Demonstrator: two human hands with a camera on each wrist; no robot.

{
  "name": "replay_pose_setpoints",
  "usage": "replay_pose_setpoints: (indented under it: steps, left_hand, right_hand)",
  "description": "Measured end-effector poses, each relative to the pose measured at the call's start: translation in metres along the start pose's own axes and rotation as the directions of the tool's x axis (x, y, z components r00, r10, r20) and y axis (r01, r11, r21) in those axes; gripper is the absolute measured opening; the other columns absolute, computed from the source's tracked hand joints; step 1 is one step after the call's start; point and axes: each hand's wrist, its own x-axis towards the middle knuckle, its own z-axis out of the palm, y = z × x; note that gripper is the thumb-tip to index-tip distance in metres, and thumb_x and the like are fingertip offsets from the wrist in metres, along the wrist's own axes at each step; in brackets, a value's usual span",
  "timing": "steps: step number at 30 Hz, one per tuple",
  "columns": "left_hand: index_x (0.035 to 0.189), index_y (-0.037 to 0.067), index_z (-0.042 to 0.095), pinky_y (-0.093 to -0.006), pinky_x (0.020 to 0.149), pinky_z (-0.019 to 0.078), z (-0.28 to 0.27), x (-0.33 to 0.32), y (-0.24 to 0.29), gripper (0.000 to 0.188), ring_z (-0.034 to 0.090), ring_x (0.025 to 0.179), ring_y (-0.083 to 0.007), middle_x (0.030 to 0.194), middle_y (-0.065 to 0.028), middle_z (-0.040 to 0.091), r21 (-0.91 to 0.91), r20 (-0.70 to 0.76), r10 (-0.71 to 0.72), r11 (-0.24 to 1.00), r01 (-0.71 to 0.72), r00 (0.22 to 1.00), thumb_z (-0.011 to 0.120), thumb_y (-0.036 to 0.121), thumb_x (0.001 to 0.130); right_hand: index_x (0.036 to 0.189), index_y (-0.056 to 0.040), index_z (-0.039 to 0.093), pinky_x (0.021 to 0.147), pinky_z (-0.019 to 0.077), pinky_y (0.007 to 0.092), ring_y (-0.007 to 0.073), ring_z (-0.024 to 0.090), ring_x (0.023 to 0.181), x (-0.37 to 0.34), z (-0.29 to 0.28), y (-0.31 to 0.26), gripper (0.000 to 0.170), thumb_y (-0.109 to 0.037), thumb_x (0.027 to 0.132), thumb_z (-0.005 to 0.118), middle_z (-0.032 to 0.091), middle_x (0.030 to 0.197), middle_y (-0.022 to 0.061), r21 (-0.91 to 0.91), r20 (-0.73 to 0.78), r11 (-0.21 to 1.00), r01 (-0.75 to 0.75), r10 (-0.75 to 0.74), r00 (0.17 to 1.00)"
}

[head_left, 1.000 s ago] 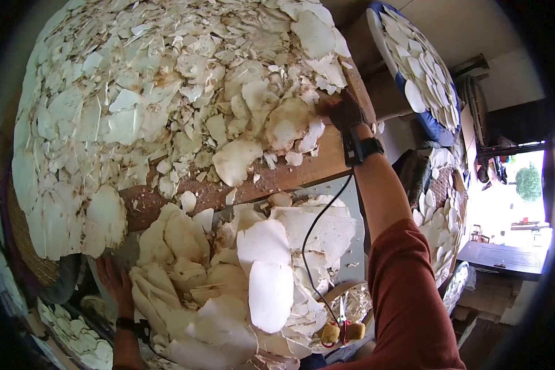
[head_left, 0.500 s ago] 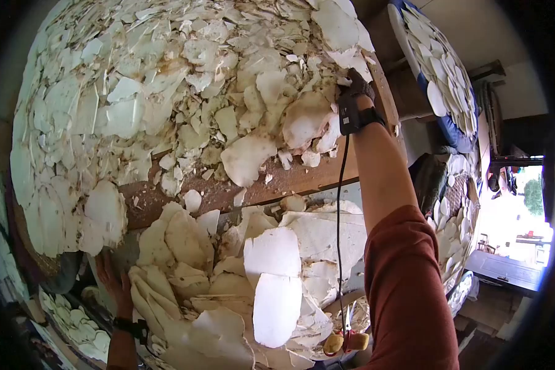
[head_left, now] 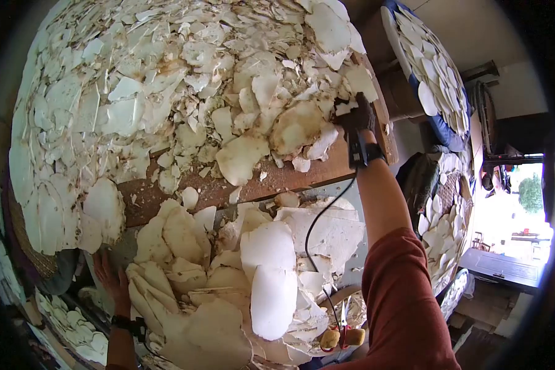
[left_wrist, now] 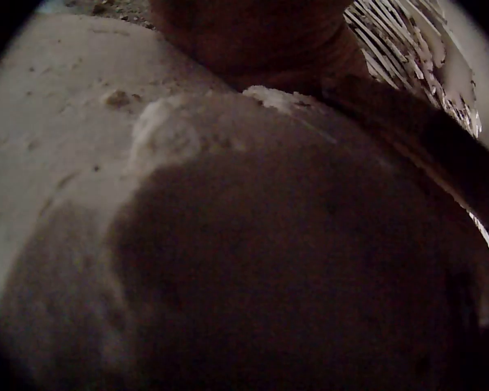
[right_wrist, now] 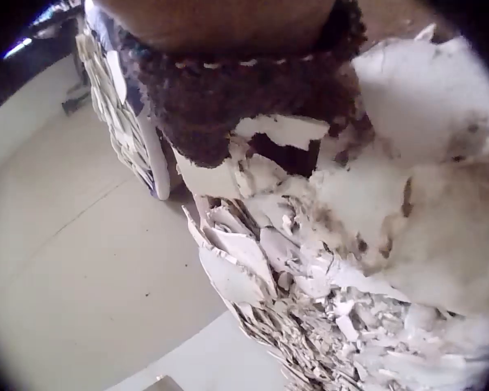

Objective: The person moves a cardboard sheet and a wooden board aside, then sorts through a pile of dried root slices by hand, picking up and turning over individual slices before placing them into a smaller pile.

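Note:
In the head view my right hand (head_left: 356,118), in a dark knitted glove, is at the right end of a large heap of pale flat flakes (head_left: 126,89). A small white flake (head_left: 345,108) lies between its thumb and fingers; the right wrist view shows this white flake (right_wrist: 284,129) against the dark glove (right_wrist: 187,106). Just left of the glove is a brown-stained round piece (head_left: 299,126). My bare left hand (head_left: 110,277) lies with extended fingers beside a lower pile of larger pale sheets (head_left: 216,327). The left wrist view is mostly dark, with a pale surface (left_wrist: 57,98).
A wooden board edge (head_left: 154,206) borders the heap. Red-handled scissors (head_left: 343,324) with yellowish padding stand near my right sleeve (head_left: 401,290). A blue-rimmed tray of flakes (head_left: 428,114) is at upper right. A black cable (head_left: 312,231) hangs from the right wrist device.
My right hand reached farther up the heap, then came back toward me, and a white flake now shows at its fingers. The left hand stays in place. The head view has shifted slightly.

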Motion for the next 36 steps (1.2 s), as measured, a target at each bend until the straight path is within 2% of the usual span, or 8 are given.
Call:
replay_pose_setpoints:
  steps: [6,12,16,23,27,29,31,36]
  left_hand:
    - [0.145,0.012,0.033,-0.0495,0.114,0.0161,-0.008,0.002,0.009,0.058,0.02,0.141,-0.0332,0.151,-0.0146,0.026,-0.048,0.002,0.0,0.999,0.0,1.0,0.046,0.034,0.093]
    - [0.144,0.01,0.035,-0.05,0.113,0.0177,-0.002,0.001,0.001,0.058,0.023,0.14,-0.0337,0.151,-0.0146,0.027,-0.021,-0.038,0.03,0.999,-0.031,0.999,0.047,0.032,0.091]
    - [0.143,0.009,0.035,-0.0503,0.113,0.0187,-0.005,0.002,0.005,0.057,0.024,0.139,-0.034,0.15,-0.0146,0.028,-0.03,-0.055,0.044,0.999,-0.045,0.998,0.047,0.031,0.092]
    - [0.143,0.009,0.036,-0.05,0.113,0.0184,0.001,-0.001,0.0,0.058,0.022,0.141,-0.0326,0.15,-0.0142,0.029,0.003,-0.036,0.009,1.0,-0.009,0.999,0.049,0.031,0.091]
    - [0.143,0.01,0.036,-0.0498,0.113,0.0177,0.001,-0.001,0.0,0.058,0.022,0.141,-0.0319,0.15,-0.0135,0.029,-0.018,-0.041,0.013,1.0,-0.014,0.999,0.05,0.029,0.091]
    - [0.143,0.01,0.036,-0.0498,0.113,0.0172,0.003,-0.002,-0.002,0.057,0.022,0.141,-0.0318,0.15,-0.0132,0.029,-0.007,-0.056,0.022,1.0,-0.023,0.998,0.051,0.028,0.09]
    - [0.143,0.011,0.036,-0.05,0.114,0.0167,0.003,0.0,0.0,0.057,0.022,0.141,-0.0318,0.15,-0.013,0.029,0.001,-0.084,0.042,0.999,-0.042,0.996,0.051,0.027,0.09]
    - [0.143,0.011,0.036,-0.0508,0.113,0.0177,-0.002,-0.002,0.003,0.058,0.022,0.141,-0.0317,0.151,-0.0129,0.028,-0.03,-0.08,0.03,0.999,-0.032,0.996,0.053,0.022,0.088]
  right_hand:
    - [0.095,-0.011,0.06,0.078,0.0487,0.0369,0.0293,0.061,0.091,-0.008,-0.02,-0.083,0.03,-0.015,0.068,0.072,0.066,0.096,0.0061,-0.091,-0.089,0.992,-0.086,0.078,0.993]
    - [0.095,-0.0048,0.06,0.071,0.0493,0.0371,0.0277,0.062,0.082,-0.005,0.013,-0.053,0.031,-0.02,0.07,0.072,0.064,0.086,0.0098,0.647,-0.331,0.762,0.02,0.257,0.908]
    - [0.097,-0.0047,0.059,0.071,0.0499,0.0385,0.0319,0.063,0.083,-0.01,-0.006,-0.068,0.04,-0.024,0.066,0.076,0.065,0.087,0.013,0.163,-0.361,0.976,0.143,-0.076,0.93]
    - [0.095,-0.009,0.057,0.071,0.0493,0.0317,0.0166,0.058,0.076,0.039,0.038,0.002,0.015,-0.021,0.092,0.05,0.061,0.085,0.0022,0.421,-0.254,0.904,0.07,0.044,0.966]
    - [0.097,-0.0114,0.063,0.073,0.0498,0.0382,0.034,0.063,0.087,0.011,-0.005,-0.044,0.041,-0.013,0.059,0.079,0.066,0.096,0.0122,-0.113,-0.142,0.994,0.011,-0.028,0.989]
    - [0.099,-0.0067,0.062,0.07,0.0498,0.0376,0.0287,0.063,0.083,-0.004,-0.015,-0.068,0.033,-0.012,0.069,0.073,0.066,0.094,0.0111,0.602,-0.265,0.798,0.002,0.197,0.944]
    - [0.1,0.0019,0.061,0.063,0.0506,0.0343,0.0194,0.062,0.074,-0.025,-0.046,-0.128,0.02,-0.009,0.084,0.062,0.066,0.089,0.0088,0.96,-0.144,0.279,-0.001,0.499,0.854]
    - [0.104,-0.0001,0.06,0.067,0.05,0.0319,0.0185,0.062,0.074,-0.044,-0.078,-0.152,0.021,-0.01,0.086,0.061,0.065,0.089,0.0077,0.912,-0.273,0.393,0.116,0.373,0.887]
